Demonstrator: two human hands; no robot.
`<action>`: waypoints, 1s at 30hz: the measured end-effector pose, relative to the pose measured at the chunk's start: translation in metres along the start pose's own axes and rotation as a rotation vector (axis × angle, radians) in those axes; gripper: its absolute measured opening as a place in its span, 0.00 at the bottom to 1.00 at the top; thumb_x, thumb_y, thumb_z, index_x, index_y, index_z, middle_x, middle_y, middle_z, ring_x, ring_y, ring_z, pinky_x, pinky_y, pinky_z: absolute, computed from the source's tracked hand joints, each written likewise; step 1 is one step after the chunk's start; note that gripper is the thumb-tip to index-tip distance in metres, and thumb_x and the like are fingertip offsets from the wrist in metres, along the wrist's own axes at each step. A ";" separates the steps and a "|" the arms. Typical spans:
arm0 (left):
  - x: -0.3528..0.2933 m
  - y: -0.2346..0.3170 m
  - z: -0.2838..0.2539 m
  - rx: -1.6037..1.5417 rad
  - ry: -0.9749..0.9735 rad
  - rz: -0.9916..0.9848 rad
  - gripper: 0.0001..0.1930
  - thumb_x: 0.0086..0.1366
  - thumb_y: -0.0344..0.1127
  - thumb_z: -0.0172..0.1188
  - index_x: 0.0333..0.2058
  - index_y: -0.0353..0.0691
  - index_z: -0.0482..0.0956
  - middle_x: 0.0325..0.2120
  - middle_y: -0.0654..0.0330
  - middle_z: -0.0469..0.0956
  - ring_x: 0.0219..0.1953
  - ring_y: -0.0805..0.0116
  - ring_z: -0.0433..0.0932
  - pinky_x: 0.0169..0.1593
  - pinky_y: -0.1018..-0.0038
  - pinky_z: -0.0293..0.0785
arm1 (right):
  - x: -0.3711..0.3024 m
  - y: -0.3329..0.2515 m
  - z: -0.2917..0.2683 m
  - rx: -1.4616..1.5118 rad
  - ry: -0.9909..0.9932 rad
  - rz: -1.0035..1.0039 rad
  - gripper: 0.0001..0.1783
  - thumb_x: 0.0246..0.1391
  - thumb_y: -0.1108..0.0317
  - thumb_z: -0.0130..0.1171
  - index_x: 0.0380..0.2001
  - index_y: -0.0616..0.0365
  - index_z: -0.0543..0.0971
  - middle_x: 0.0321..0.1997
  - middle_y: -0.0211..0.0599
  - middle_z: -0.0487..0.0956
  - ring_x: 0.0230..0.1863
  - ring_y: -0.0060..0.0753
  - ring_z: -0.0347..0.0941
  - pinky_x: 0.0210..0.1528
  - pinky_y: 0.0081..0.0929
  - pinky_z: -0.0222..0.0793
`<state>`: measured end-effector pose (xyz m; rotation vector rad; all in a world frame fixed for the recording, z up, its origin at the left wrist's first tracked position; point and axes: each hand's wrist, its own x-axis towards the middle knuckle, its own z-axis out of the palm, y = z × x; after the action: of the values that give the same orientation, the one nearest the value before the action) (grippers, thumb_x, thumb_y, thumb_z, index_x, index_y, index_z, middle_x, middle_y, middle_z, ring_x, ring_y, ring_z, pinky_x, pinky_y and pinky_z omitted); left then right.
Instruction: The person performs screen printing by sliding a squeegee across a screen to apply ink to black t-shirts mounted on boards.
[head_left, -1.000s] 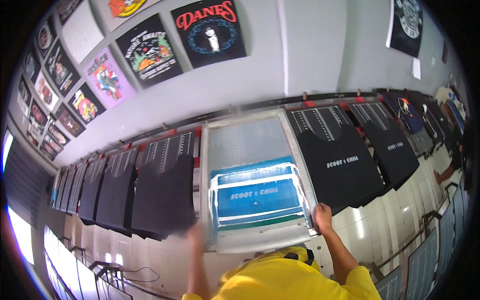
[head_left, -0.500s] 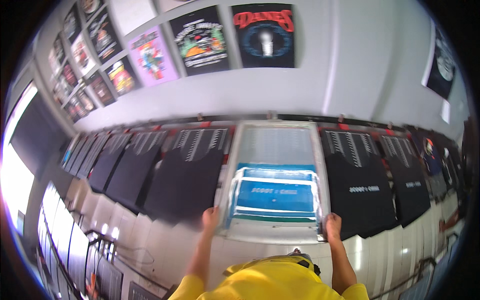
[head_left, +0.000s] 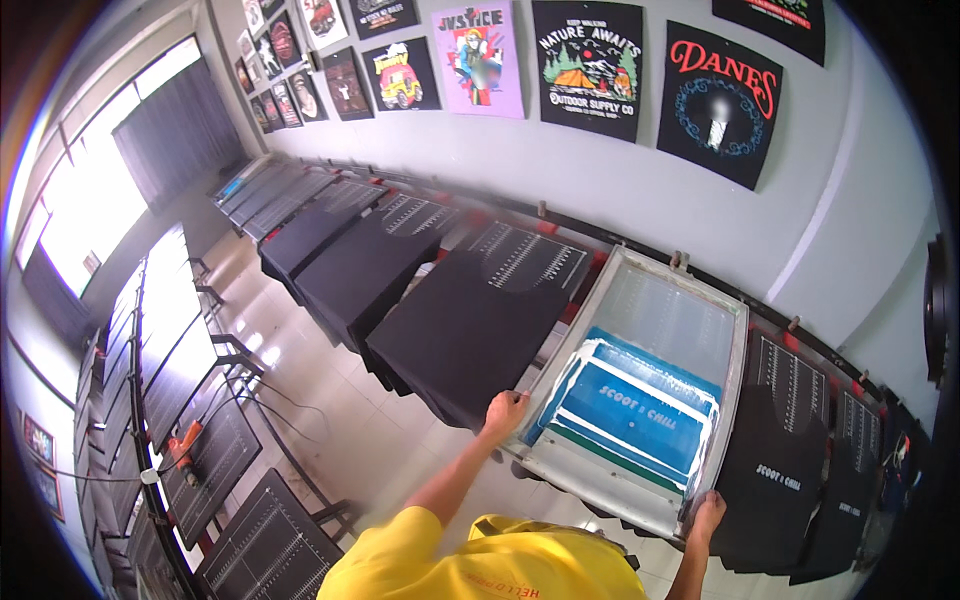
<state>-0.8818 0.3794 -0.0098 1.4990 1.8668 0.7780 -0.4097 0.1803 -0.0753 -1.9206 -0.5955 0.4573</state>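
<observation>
A screen-printing frame (head_left: 610,488) with pale rails lies between the black T-shirts on the long bench. Its mesh (head_left: 650,440) is mostly blue, with light lettering in the middle and smears of white ink around it. My left hand (head_left: 506,412) is closed on the frame's near left corner. At the near right corner, my right hand (head_left: 708,515) grips the rail too. A plain black T-shirt (head_left: 470,335) is spread left of the frame, and a black T-shirt with white print (head_left: 770,515) is on its right. Whether the frame touches the cloth beneath, I cannot tell.
More black shirts (head_left: 335,270) and bare boards (head_left: 280,190) continue leftward along the bench. A rail (head_left: 480,197) with clamps runs behind it. Across the tiled aisle (head_left: 330,400) stands a second row of dark boards (head_left: 270,540), with an orange tool (head_left: 183,450) and its cord.
My view has swung left and tilted, so the frame now sits lower right and slanted. Both hands have kept their hold on it. More of the left bench row shows.
</observation>
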 end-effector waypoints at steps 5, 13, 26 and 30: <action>-0.001 0.000 0.004 -0.045 0.033 0.026 0.23 0.66 0.51 0.56 0.35 0.33 0.84 0.30 0.38 0.80 0.38 0.39 0.81 0.42 0.55 0.75 | 0.009 0.010 -0.003 -0.029 0.000 -0.013 0.20 0.58 0.64 0.51 0.39 0.76 0.79 0.37 0.53 0.83 0.39 0.43 0.78 0.45 0.36 0.71; 0.010 -0.018 0.007 -0.100 -0.018 0.098 0.21 0.66 0.48 0.55 0.31 0.31 0.80 0.23 0.42 0.75 0.28 0.45 0.77 0.35 0.57 0.70 | -0.005 -0.023 -0.003 -0.008 -0.046 -0.058 0.15 0.57 0.67 0.49 0.25 0.70 0.75 0.19 0.34 0.72 0.23 0.27 0.65 0.29 0.33 0.61; 0.008 -0.006 -0.015 -0.035 -0.125 0.126 0.19 0.68 0.43 0.55 0.29 0.29 0.76 0.18 0.49 0.69 0.22 0.60 0.67 0.32 0.61 0.65 | -0.006 -0.027 0.008 -0.133 -0.037 0.013 0.20 0.55 0.65 0.49 0.40 0.73 0.81 0.33 0.62 0.82 0.38 0.57 0.81 0.44 0.40 0.72; 0.017 -0.010 -0.009 0.032 -0.175 0.192 0.16 0.66 0.41 0.56 0.30 0.30 0.78 0.21 0.46 0.75 0.25 0.57 0.73 0.34 0.61 0.68 | -0.013 -0.026 0.014 -0.142 0.076 -0.036 0.18 0.56 0.64 0.49 0.34 0.72 0.80 0.30 0.61 0.81 0.36 0.59 0.80 0.40 0.44 0.71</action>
<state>-0.8975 0.3936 -0.0134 1.7276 1.6312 0.6809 -0.4332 0.1913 -0.0562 -2.0485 -0.6264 0.3252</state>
